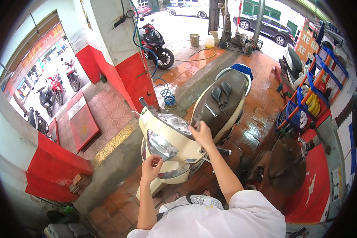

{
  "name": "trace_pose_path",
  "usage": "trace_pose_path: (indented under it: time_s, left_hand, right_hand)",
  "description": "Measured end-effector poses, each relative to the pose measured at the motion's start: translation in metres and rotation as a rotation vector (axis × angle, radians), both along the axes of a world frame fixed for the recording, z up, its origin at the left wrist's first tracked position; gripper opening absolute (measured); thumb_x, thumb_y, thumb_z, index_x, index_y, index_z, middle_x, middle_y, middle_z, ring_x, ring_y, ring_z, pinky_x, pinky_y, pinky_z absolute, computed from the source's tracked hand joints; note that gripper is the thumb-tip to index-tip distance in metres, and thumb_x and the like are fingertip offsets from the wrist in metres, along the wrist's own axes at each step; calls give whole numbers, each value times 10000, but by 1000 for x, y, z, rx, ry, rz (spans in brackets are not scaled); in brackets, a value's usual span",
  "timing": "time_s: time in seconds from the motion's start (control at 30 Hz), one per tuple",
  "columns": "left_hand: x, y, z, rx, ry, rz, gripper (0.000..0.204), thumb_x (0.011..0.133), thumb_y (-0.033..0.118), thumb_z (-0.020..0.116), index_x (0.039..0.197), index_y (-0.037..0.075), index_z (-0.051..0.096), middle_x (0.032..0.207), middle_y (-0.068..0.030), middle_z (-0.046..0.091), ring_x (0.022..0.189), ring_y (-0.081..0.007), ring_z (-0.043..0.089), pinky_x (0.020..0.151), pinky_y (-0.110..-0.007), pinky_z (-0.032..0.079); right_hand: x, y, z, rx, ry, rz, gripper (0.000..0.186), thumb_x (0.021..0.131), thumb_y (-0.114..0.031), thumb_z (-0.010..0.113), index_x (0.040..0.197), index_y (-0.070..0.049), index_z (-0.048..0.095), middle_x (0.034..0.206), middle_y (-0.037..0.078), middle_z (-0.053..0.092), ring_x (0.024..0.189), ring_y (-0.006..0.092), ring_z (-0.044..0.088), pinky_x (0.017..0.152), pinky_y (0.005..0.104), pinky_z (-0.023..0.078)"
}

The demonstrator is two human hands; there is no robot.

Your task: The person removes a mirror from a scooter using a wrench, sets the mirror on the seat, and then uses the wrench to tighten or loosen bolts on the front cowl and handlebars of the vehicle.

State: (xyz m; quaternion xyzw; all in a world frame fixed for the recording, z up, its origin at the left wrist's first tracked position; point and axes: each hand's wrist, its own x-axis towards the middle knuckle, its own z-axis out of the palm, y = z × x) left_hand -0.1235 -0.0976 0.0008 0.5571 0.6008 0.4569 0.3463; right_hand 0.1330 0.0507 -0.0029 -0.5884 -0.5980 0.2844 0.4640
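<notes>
A cream scooter [168, 123] stands before me, with a round instrument display [174, 122] and a clear front lamp [160, 144]. My right hand [202, 135] is raised at the display's right edge, fingers curled around something small and blurred that I cannot make out. Lower down, my left hand [152, 168] is beside the front lamp, its fingers bent inward; whether anything is in them is hidden. On the dark seat [214, 119] lie a silver wrench [210, 110] and two detached mirrors [222, 95], near a blue cloth [242, 70] at the rear.
A red-and-white pillar [125, 75] and coiled blue hose [167, 95] stand left of the scooter. Parked motorbikes [158, 47] are outside. On the right are an orange-and-blue rack [309, 95] and dark machinery [283, 162]. A red ramp [83, 121] lies on the left.
</notes>
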Motion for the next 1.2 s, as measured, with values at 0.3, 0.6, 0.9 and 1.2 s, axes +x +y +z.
trace_pose_path:
  time_s: [0.3,0.6,0.9,1.2]
  left_hand:
    - [-13,-6,0,-43,-10,47,104,887,82,709,932,7,653,809,-4,655,718,-56,591,615,-221,488]
    - [-5,9,5,-52,22,2,129,870,108,716,927,2,672,760,-30,666,671,-76,605,593,-238,495]
    - [6,2,10,-19,-2,-37,114,878,99,714,932,14,661,774,-16,653,696,-71,598,610,-232,500]
    - [-5,4,-5,37,-36,64,139,868,109,723,949,6,676,781,-27,674,675,-79,607,590,-234,495]
  right_hand:
    - [-15,-126,4,427,-374,284,291,701,-178,777,581,-76,532,664,91,608,765,291,645,881,413,487]
    - [48,-112,-58,90,988,-135,502,1055,-249,431,587,-68,420,633,95,558,723,276,665,855,452,500]
    - [10,-8,6,65,-75,-44,417,779,-361,764,800,8,571,682,192,650,643,324,677,622,410,511]
    - [-14,-108,6,381,-454,291,235,745,-220,734,611,-82,599,592,93,605,661,293,620,855,478,471]
